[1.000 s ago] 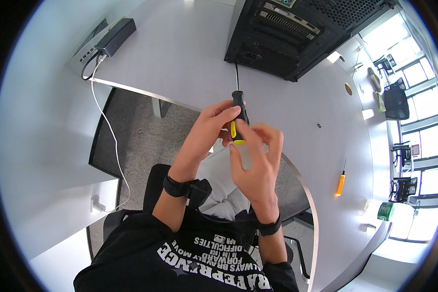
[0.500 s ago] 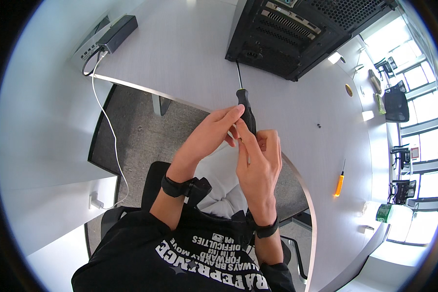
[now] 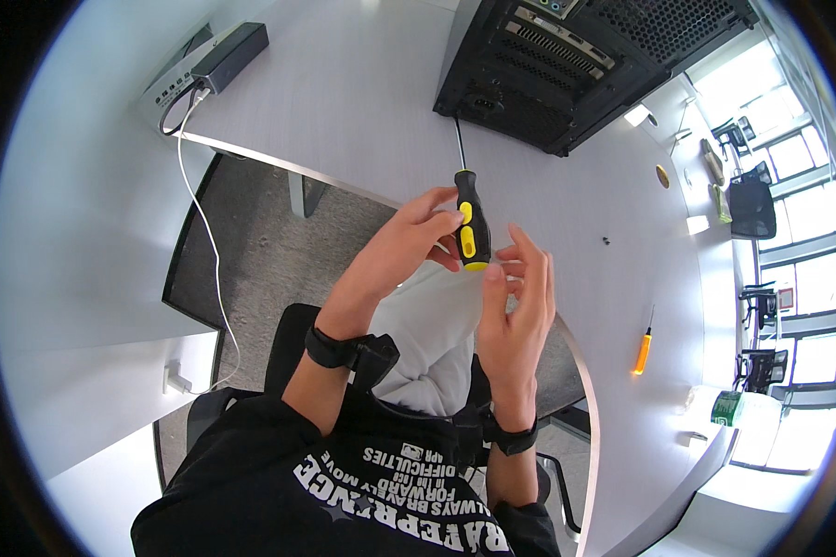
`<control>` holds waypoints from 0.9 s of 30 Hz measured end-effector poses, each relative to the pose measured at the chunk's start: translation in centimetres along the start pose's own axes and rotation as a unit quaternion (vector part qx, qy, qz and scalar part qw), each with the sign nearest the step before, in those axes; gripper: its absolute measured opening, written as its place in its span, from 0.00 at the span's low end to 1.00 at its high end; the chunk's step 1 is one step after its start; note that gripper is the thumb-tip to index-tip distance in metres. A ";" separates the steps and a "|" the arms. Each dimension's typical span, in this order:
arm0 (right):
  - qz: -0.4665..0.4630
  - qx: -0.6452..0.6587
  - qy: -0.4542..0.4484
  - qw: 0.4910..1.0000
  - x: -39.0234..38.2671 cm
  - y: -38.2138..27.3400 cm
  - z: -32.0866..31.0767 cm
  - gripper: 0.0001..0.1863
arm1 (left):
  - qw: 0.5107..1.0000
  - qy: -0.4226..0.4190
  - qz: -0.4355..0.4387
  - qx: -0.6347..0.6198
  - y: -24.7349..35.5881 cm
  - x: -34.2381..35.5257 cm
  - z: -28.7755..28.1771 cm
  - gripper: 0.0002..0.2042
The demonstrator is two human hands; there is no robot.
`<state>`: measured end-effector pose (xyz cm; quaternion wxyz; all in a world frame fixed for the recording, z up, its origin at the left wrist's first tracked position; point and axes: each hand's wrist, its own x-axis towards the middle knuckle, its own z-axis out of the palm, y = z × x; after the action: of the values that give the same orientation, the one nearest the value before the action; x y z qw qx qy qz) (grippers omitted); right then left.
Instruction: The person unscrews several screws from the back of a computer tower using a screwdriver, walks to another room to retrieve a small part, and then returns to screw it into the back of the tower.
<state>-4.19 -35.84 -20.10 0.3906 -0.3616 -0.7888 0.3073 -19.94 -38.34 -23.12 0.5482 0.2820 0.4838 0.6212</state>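
Note:
A black and yellow screwdriver points away from me, its shaft tip against the lower corner of the black computer case. My left hand holds the handle from the left between thumb and fingers. Some of those fingertips are hidden behind the handle. Beside the yellow-rimmed butt end, my right hand is open, with its fingers apart and curved. Its thumb tip is close to the butt; whether it touches cannot be made out.
On the desk to the right lie a small orange screwdriver and a few tiny dark bits, perhaps screws. A black power brick with cables sits far left. A clear bottle with a green label stands at right.
My right hand has loosened from the handle and moved slightly right, its fingers spreading. The handle has turned, so its yellow patches now show. My left hand stays on it.

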 end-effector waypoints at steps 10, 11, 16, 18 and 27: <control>-0.049 -0.111 -0.010 0.993 -0.1 0.1 1.9 0.19 | 0.999 -0.041 -0.015 0.033 1.3 -0.3 0.5 0.17; -0.080 -0.145 0.006 0.986 0.0 0.1 1.8 0.19 | 0.998 -0.042 -0.015 0.032 1.3 -0.3 0.3 0.17; -0.158 -0.213 -0.012 0.964 0.1 0.6 1.3 0.22 | 0.999 -0.034 -0.018 0.028 0.1 0.3 -0.2 0.19; -0.167 -0.214 -0.021 0.962 0.2 0.8 1.3 0.23 | 1.000 -0.008 -0.012 0.014 0.2 0.0 0.4 0.20; 0.095 -0.033 -0.072 0.992 0.1 -0.1 1.8 0.17 | 0.997 0.016 -0.005 -0.071 -0.1 -0.2 -0.1 0.20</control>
<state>-5.77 -36.22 -20.91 0.2901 -0.4247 -0.7864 0.3423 -19.93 -38.53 -23.22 0.5618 0.2301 0.4487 0.6558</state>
